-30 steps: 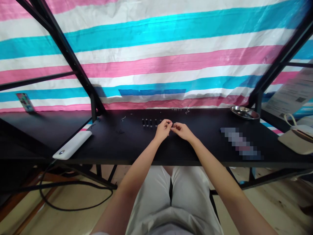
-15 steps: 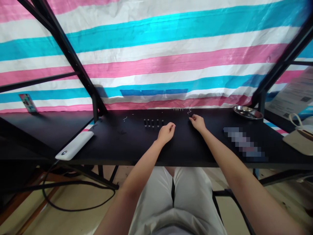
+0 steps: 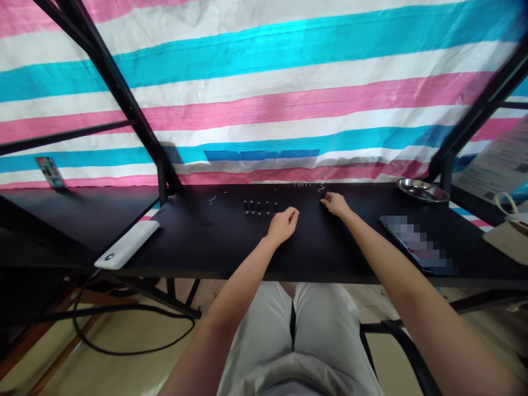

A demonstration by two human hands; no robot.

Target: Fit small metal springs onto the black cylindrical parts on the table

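My left hand [image 3: 282, 224] rests closed on the black table [image 3: 198, 247], fingers curled in; whatever they hold is hidden. Just left of it stand several small dark cylinders [image 3: 259, 208] with pale lower ends, in a short row. Further right, my right hand [image 3: 335, 204] is pinched low over the table. A small dark piece [image 3: 324, 196] shows at its fingertips, too small to name. Beyond that hand lies a thin white curled strand [image 3: 322, 187]. Near the table's back edge is a row of several tiny pale pieces [image 3: 302, 185].
A shiny metal dish [image 3: 422, 191] stands at the back right. A phone-like flat object [image 3: 416, 245], partly blurred, lies at the right. At the left edge lies a white power bank-like block [image 3: 127, 245] with a black cable. Striped sheeting [image 3: 289, 104] hangs behind.
The view has shifted slightly. Both hands keep nearly the same places and closed poses, and the row of cylinders looks the same.
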